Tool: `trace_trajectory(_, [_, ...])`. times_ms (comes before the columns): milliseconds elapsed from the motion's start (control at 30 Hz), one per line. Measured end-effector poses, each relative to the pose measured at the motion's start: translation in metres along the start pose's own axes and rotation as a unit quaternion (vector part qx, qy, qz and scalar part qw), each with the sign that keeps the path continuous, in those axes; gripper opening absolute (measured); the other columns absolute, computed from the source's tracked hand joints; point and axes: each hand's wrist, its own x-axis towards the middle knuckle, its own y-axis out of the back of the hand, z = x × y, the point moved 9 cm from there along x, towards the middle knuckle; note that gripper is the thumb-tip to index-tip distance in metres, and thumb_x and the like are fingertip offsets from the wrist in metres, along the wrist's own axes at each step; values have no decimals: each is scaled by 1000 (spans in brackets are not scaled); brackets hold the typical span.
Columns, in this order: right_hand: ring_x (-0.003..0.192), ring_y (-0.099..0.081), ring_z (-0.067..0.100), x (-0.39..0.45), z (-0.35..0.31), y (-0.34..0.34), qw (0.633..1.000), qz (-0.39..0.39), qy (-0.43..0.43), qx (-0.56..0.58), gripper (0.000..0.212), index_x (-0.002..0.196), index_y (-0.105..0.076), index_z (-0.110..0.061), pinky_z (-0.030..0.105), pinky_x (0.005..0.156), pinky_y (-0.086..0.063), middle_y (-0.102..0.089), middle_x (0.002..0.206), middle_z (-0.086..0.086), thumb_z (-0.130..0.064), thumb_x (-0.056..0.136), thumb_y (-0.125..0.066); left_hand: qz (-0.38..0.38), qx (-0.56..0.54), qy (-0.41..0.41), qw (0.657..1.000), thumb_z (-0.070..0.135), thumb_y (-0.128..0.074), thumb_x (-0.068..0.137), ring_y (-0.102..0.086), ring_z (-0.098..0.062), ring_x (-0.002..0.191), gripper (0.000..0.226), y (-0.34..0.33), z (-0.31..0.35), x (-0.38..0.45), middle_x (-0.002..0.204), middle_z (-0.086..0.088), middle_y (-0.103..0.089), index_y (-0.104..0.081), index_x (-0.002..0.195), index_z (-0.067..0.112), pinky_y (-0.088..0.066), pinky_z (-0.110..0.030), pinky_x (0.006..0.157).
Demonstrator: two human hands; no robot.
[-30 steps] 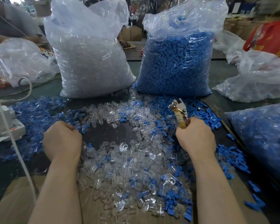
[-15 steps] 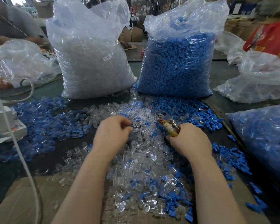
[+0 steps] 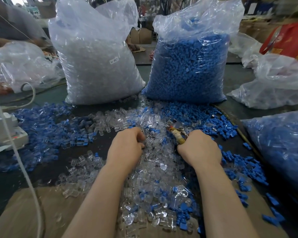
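Far side: big bag of clear pieces (image 3: 96, 66) left, big bag of blue pieces (image 3: 187, 69) right, both standing on the table (image 3: 101, 141). Loose pile of clear pieces (image 3: 153, 170) mid-table, near me, scattered blue pieces (image 3: 46, 127) either side. My left hand (image 3: 127, 146) on the pile, fingers curled in, can't tell if it's got one. My right hand (image 3: 199, 148) just right, clenched round the pliers (image 3: 176, 133), nose pointing far-left

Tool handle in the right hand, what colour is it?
Yellowish tan wrapping on the tool handle, seen best in the head view.
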Motion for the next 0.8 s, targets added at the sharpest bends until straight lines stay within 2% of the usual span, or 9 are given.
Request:
trace_trajectory(100, [55,-41,18,-1,0,0,1000,7,4,0,23,78,-52,-18,26,47,-26,-51,69,1,-34,86,-65,20,-47,18,999,14,-69,88,-58,5,57,23,7,-2,-1,69,16,-62,-59,76,31,-40,-14,50])
trace_trajectory(167, [58,-43,21,-1,0,1,1000,19,12,-1,20,85,-57,-18,26,48,-27,-51,71,0,-37,87,-63,22,-93,16,995,17,-71,87,-58,7,61,20,12,0,-1,71,16,-64,-61,78,31,-37,-9,48])
trace_trajectory(233, [61,-45,23,-2,0,5,999,40,21,4,19,88,-56,-19,28,50,-29,-50,71,-1,-37,87,-61,16,-153,15,988,17,-71,87,-61,1,65,19,14,2,-2,77,13,-67,-65,81,33,-41,-8,49])
trace_trajectory(333, [56,-37,15,0,-1,10,997,69,29,25,19,87,-52,-21,28,48,-25,-46,68,-4,-38,87,-60,-6,-257,25,966,14,-72,86,-69,-10,73,19,14,6,-3,78,7,-73,-73,85,33,-54,-14,62])
trace_trajectory(400, [56,-38,13,2,-3,12,995,76,43,55,20,84,-52,-21,28,48,-25,-48,69,-4,-39,88,-59,-32,-332,36,942,14,-74,85,-71,-15,78,16,11,9,-4,79,3,-75,-75,87,29,-58,-18,69])
trace_trajectory(533, [61,-50,14,2,-10,15,978,88,86,167,21,74,-51,-23,27,49,-28,-56,68,-5,-36,87,-60,-66,-411,41,908,23,-73,85,-71,-8,78,9,8,15,-6,82,4,-76,-76,93,26,-54,-14,70])
trace_trajectory(667, [62,-51,11,-1,-16,20,948,100,130,274,19,74,-53,-25,29,53,-32,-55,66,-9,-33,88,-63,-60,-476,42,876,1,-69,86,-73,-11,86,23,9,20,-6,93,0,-77,-74,100,19,-58,-20,75])
trace_trajectory(733, [61,-50,11,-4,-19,22,937,106,149,298,19,73,-54,-27,30,55,-35,-55,66,-9,-32,87,-65,-55,-518,57,852,-4,-70,82,-74,-17,90,28,8,18,-6,96,-4,-77,-71,104,13,-60,-25,78])
trace_trajectory(800, [62,-52,14,-5,-23,22,922,100,165,336,15,77,-58,-24,33,57,-42,-57,67,-7,-29,88,-67,-41,-526,77,846,-4,-72,80,-74,-19,90,26,7,14,-5,95,-6,-77,-72,102,11,-60,-25,77])
